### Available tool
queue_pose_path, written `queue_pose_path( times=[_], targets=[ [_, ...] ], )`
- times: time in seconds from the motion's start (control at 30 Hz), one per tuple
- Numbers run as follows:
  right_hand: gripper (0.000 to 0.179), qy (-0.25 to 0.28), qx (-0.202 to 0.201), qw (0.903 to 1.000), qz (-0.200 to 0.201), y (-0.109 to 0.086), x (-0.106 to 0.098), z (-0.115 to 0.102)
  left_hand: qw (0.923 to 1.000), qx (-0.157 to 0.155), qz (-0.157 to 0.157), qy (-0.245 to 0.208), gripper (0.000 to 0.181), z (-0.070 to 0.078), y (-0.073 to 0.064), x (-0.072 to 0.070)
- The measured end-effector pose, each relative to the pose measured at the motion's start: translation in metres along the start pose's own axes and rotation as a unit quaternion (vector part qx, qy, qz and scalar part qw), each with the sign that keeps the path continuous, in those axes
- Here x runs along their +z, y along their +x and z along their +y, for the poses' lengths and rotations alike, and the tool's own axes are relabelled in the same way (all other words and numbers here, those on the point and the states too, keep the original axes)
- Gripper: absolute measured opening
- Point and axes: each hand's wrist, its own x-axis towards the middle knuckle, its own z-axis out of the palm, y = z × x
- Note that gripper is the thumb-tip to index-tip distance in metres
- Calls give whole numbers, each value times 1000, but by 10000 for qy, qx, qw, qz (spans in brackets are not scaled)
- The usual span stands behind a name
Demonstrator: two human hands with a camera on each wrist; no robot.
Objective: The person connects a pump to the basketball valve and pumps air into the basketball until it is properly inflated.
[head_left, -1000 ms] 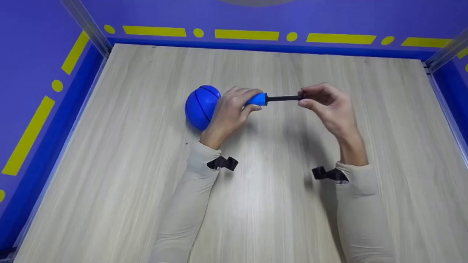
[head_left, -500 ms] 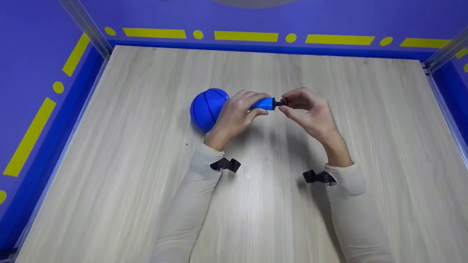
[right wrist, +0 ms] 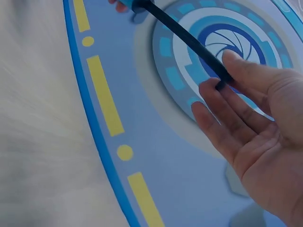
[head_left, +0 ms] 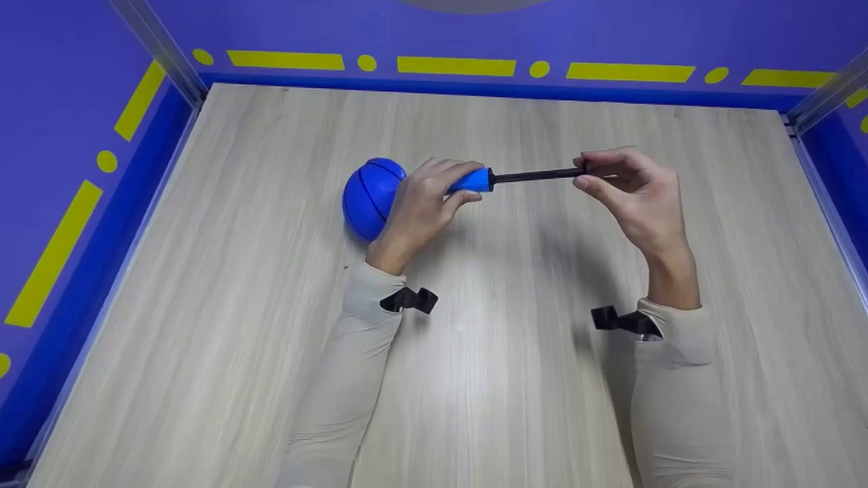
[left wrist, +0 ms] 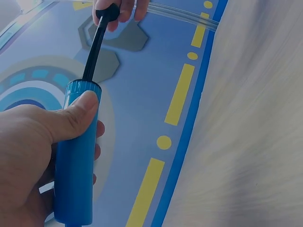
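My left hand (head_left: 424, 203) grips the blue barrel of a hand pump (left wrist: 75, 161), its thumb lying along the barrel near the top. A black plunger rod (head_left: 536, 175) stands well out of the barrel toward the right. At the rod's far end my right hand (head_left: 637, 196) pinches the black handle (left wrist: 110, 12) between thumb and fingers. Left of the pump is a blue ball with black lines (head_left: 369, 200), partly covered by my left hand. Where the pump's other end meets the ball is hidden behind that hand.
Beneath the hands spreads a light wood-grain table (head_left: 488, 379). Blue panels with yellow marks (head_left: 454, 66) rise along its back and sides. Each wrist carries a small black camera mount (head_left: 410, 299).
My right hand first moved left, pushing the rod nearly all the way into the barrel, then drew it back out to the right. The ball and left hand shifted slightly right, then back.
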Motion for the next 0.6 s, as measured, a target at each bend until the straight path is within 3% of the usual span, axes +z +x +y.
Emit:
queue_pose_path(
  times=[0.3, 0.47, 0.6],
  targets=[
    [24, -138, 422, 9989, -154, 0, 43, 7, 9995, 267, 154, 115, 41, 7, 0, 11],
    [25, 237, 273, 9992, -188, 0, 64, 9, 9997, 256, 33, 20, 40, 11, 1, 15],
    [28, 219, 121, 9991, -329, -2, 66, 10, 9998, 183, -27, -79, 41, 11, 1, 14]
  ],
)
